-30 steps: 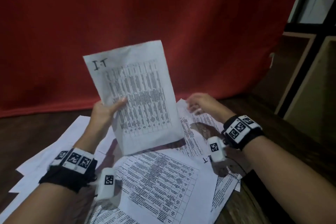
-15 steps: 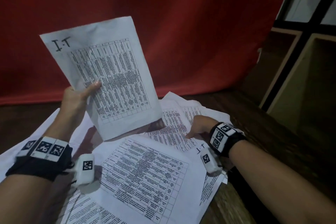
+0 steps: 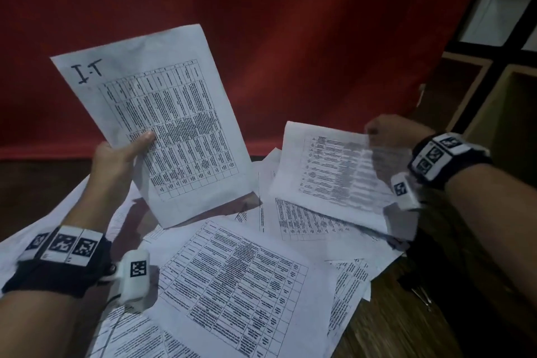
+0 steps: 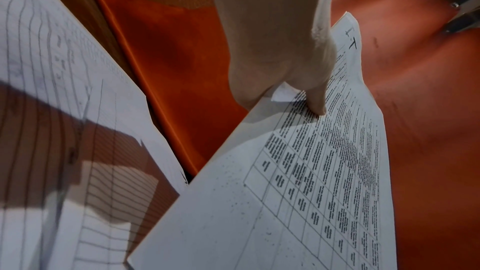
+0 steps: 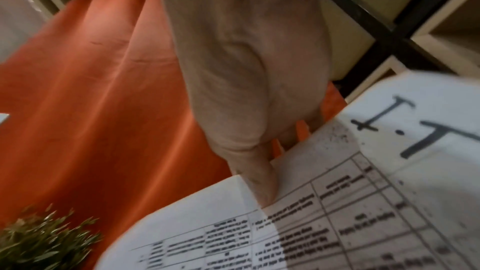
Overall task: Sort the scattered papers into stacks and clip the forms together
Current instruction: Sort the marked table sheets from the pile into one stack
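Left hand (image 3: 116, 154): fingers closed on the sheet marked "I.T" (image 3: 162, 125), thumb on its printed face, sheet raised at 10 o'clock.
Right hand (image 3: 389, 131): fingers pinch a second form (image 3: 325, 166) by its edge, lifted at 2 o'clock.
Scattered papers (image 3: 232, 279): lie overlapping on the wooden tabletop (image 3: 386, 331), from centre to 6 o'clock.
Backdrop: red cloth (image 3: 290, 38) at 12 o'clock.

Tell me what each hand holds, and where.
Left hand pinches the I.T sheet at its left edge; right hand pinches another I.T sheet near its top corner.
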{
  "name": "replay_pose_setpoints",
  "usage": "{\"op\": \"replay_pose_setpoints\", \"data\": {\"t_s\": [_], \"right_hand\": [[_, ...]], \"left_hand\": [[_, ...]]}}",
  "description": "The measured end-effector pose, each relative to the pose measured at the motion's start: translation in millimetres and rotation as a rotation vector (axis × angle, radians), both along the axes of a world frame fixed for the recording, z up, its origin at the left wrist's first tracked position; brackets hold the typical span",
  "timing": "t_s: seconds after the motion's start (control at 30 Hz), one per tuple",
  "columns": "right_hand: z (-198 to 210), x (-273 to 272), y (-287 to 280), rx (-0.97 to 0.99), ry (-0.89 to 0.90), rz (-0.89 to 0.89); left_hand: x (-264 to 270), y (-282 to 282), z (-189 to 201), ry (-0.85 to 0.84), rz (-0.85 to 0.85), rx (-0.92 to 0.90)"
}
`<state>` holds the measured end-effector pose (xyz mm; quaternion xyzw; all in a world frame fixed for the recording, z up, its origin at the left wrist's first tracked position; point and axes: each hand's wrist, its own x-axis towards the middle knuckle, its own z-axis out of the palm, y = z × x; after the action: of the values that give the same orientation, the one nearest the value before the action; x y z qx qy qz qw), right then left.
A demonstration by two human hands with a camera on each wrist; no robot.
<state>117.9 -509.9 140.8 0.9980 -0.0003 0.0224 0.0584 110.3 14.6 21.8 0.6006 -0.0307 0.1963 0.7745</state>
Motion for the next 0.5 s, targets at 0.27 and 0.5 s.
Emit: {"op": "replay_pose_setpoints", "data": {"t_s": [0.27, 0.5], "right_hand": [[-11.5, 15.6, 82.3, -0.588, -0.045, 0.301], [-116.3, 22.9, 177.4, -0.434, -0.192, 0.769]], "left_hand": [[-2.7, -8.1, -5.9, 0.017, -0.004, 0.042], [-3.0, -17.1, 1.6, 0.034, -0.011, 0.043]]}}
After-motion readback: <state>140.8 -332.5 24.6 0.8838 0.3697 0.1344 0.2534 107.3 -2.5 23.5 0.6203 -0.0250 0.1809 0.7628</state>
